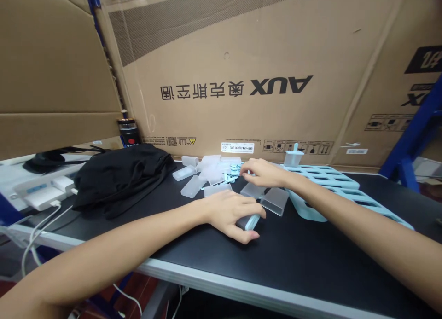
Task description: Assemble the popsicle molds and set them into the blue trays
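Note:
My left hand [231,213] is wrapped round a clear popsicle mould with a light blue end [253,222], held low over the front of the black table. Farther back, my right hand [264,173] reaches to the edge of a pile of small light blue stick pieces [235,171]. Its fingers are bent with the thumb apart, and nothing shows between them. Several frosted clear mould sleeves [193,186] lie loosely around the pile. Two more, including a clear sleeve [275,200], rest between my hands. One assembled popsicle mould [293,158] stands upright in the light blue rack [311,213].
The slotted rack stands on the right, under my right forearm. To the left lie a black cloth bag [127,176] and a white power strip [41,192] with cables. A dark jar [129,132] stands behind them. Large cardboard boxes [221,121] wall off the table's back.

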